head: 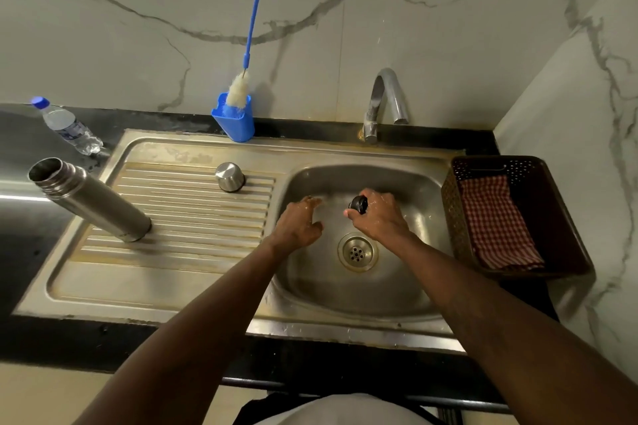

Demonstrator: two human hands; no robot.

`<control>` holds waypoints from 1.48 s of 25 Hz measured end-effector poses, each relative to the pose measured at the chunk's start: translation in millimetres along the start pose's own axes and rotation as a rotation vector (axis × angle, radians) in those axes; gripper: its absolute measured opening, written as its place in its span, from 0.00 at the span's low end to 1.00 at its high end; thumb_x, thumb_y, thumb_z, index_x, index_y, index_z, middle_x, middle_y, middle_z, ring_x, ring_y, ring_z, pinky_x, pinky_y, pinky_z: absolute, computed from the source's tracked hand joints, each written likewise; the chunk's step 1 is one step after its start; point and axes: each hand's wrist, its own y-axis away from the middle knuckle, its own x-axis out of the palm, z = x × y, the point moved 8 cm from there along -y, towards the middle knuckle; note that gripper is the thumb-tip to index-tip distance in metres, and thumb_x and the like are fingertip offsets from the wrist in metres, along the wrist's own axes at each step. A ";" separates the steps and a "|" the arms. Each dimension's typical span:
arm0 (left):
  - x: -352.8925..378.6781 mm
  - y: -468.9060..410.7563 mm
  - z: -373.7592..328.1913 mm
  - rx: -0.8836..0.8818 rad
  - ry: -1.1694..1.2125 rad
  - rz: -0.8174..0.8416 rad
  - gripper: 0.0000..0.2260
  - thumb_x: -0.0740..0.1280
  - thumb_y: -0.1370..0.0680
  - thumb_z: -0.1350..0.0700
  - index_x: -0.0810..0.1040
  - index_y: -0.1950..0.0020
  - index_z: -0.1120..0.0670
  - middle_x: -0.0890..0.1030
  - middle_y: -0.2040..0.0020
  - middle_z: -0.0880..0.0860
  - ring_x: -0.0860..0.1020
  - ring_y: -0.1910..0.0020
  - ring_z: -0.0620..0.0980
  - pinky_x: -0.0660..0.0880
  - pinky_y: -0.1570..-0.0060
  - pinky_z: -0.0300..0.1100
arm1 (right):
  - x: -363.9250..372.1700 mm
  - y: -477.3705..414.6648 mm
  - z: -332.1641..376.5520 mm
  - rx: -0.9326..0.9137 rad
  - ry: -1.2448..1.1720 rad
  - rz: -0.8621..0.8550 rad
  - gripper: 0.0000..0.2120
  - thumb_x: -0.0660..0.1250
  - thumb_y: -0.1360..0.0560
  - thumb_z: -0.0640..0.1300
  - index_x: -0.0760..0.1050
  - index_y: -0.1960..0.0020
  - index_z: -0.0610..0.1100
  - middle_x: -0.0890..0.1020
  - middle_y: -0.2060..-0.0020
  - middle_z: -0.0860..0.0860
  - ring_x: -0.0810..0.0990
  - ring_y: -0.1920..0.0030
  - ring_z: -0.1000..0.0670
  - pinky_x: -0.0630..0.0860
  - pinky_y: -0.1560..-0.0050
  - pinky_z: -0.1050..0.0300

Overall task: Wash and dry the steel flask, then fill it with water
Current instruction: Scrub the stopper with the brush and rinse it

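The steel flask (91, 198) stands uncapped on the ribbed draining board (193, 217), left of the basin, with its open mouth up. Its steel cup lid (229, 177) sits upside down further back on the same board. Over the sink basin (359, 283), my right hand (378, 217) grips a small black stopper (358, 204). My left hand (299, 221) hovers beside it, wet, fingers relaxed and holding nothing. No water runs from the tap (385, 103).
A blue holder (234, 122) with a long bottle brush (249, 45) stands behind the board. A plastic water bottle (67, 126) stands at the back left. A dark basket (518, 217) with a red checked cloth (497, 224) sits right of the sink. The drain (358, 251) is below my hands.
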 end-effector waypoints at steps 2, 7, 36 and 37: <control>-0.3 4.3 5.5 -0.011 -0.004 0.010 0.29 0.73 0.22 0.55 0.71 0.22 0.58 0.76 0.26 0.57 0.76 0.30 0.59 0.72 0.31 0.47 | -0.7 0.2 13.5 -0.021 0.017 -0.007 0.30 0.73 0.28 0.64 0.73 0.31 0.52 0.74 0.35 0.44 0.77 0.38 0.42 0.73 0.46 0.53; -19.0 13.0 17.5 -0.009 0.028 -0.060 0.28 0.73 0.25 0.58 0.75 0.25 0.59 0.78 0.30 0.59 0.79 0.34 0.61 0.76 0.37 0.47 | -32.6 18.3 71.8 -0.303 -0.061 -0.177 0.30 0.73 0.26 0.61 0.73 0.29 0.50 0.79 0.36 0.45 0.78 0.38 0.44 0.76 0.42 0.52; -61.2 81.5 97.7 -0.069 0.167 -0.276 0.23 0.70 0.25 0.59 0.78 0.29 0.59 0.80 0.32 0.56 0.81 0.39 0.62 0.77 0.40 0.49 | 15.3 37.1 107.0 -0.214 0.042 -0.217 0.22 0.71 0.24 0.56 0.76 0.34 0.45 0.81 0.41 0.44 0.80 0.43 0.42 0.78 0.44 0.49; -65.0 85.6 106.2 -0.083 0.168 -0.295 0.24 0.69 0.25 0.58 0.78 0.29 0.58 0.80 0.31 0.57 0.81 0.38 0.62 0.77 0.39 0.50 | 22.0 37.2 105.3 -0.183 0.075 -0.210 0.21 0.71 0.24 0.55 0.78 0.36 0.45 0.82 0.40 0.44 0.80 0.42 0.42 0.78 0.43 0.50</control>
